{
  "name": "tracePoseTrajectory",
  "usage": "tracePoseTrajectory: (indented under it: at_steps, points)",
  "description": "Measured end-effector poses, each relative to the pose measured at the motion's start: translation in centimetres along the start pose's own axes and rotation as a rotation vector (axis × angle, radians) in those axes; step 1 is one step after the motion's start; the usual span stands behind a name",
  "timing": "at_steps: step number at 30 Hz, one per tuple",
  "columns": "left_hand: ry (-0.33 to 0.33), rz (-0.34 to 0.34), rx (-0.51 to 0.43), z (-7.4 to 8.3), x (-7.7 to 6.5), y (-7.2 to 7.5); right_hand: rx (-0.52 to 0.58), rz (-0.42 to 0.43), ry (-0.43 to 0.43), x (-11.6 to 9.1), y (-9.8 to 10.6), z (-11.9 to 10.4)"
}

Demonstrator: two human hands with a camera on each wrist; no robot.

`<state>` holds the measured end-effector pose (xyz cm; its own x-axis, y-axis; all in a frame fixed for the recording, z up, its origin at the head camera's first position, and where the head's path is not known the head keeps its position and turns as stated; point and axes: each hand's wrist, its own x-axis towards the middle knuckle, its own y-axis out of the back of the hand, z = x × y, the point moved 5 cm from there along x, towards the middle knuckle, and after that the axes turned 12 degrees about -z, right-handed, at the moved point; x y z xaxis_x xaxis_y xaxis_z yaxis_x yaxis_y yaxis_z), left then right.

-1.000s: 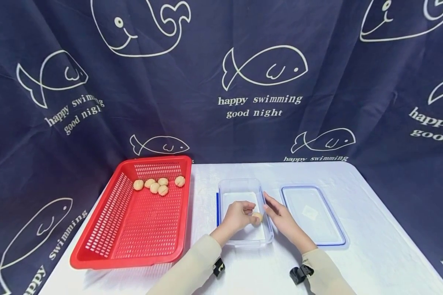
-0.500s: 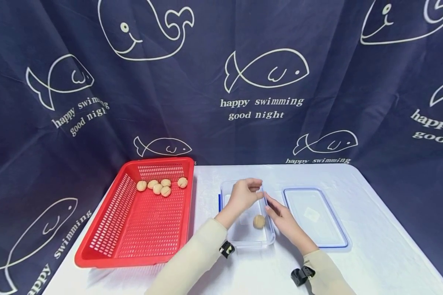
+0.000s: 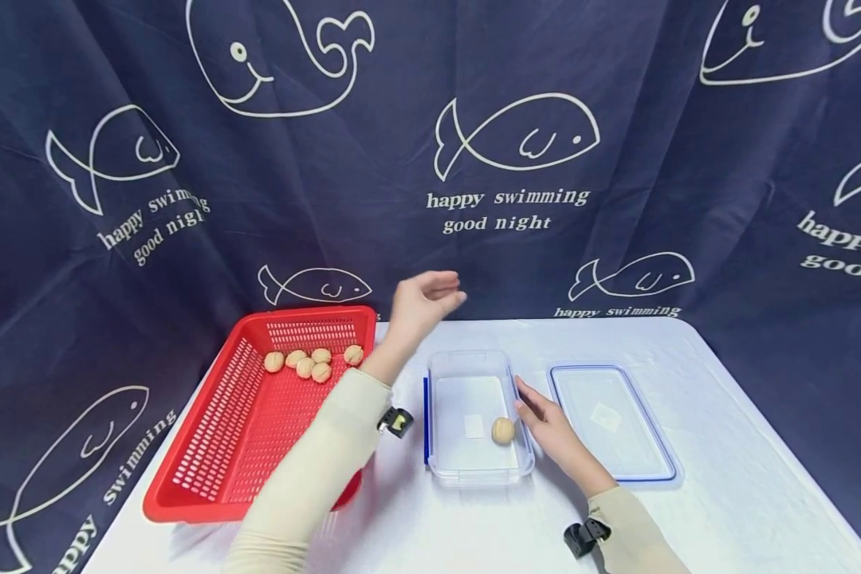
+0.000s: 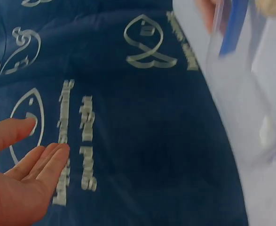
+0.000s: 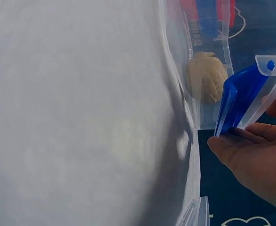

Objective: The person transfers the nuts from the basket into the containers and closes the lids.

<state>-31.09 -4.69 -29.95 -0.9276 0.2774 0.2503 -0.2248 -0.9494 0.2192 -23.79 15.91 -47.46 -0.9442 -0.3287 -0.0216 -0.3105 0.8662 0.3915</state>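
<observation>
My left hand (image 3: 422, 311) is raised in the air at the back edge of the table, between the red basket and the clear plastic container. In the left wrist view its palm and fingers (image 4: 51, 162) show with nothing between them. A walnut (image 3: 503, 430) lies inside the container (image 3: 466, 472), near its right wall. Against that wall, from outside, rests my right hand (image 3: 556, 430). Up close in the right wrist view, the fingertips (image 5: 215, 143) touch the container's blue latch flap (image 5: 241, 96), and the walnut shows through the plastic.
On the left stands a red perforated basket (image 3: 258, 502) with several walnuts (image 3: 304, 367) at its far end. A clear lid with a blue seal (image 3: 613, 422) lies right of the container. A dark printed curtain (image 3: 373, 159) hangs behind the white table (image 3: 732, 494).
My left hand let go of the walnut inside the container, then rose out of it and moved back and to the left. The right hand stayed at the container's side.
</observation>
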Motion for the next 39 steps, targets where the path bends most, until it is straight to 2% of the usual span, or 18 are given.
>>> tracePoseTrajectory:
  at_steps: [5, 9, 15, 20, 28, 34, 39]
  points:
    - [-0.064, 0.099, -0.038, 0.5, -0.1, 4.4, 0.003, 0.011, 0.012, -0.1, 0.1, -0.1]
    - [-0.080, 0.193, -0.060, 0.0, -0.4, 7.9, 0.001, 0.020, 0.020, 0.0, 0.1, 0.0]
    - [-0.084, 0.337, -0.083, -1.9, -1.6, 13.0, 0.009, 0.014, 0.015, 0.2, 0.0, -0.1]
    - [-0.073, 0.448, -0.089, -4.2, -2.7, 16.5, -0.002, 0.018, 0.026, 0.3, 0.0, 0.1]
    - [0.038, 0.588, -0.091, -8.2, -4.0, 20.3, 0.003, 0.001, 0.001, 0.0, 0.0, 0.2]
    - [0.161, 0.679, -0.047, -11.0, -5.4, 22.2, -0.010, -0.014, -0.005, -0.1, 0.1, 0.2]
    - [0.245, 0.724, 0.006, -13.1, -6.8, 23.5, -0.013, -0.016, 0.000, 0.0, 0.0, 0.0]
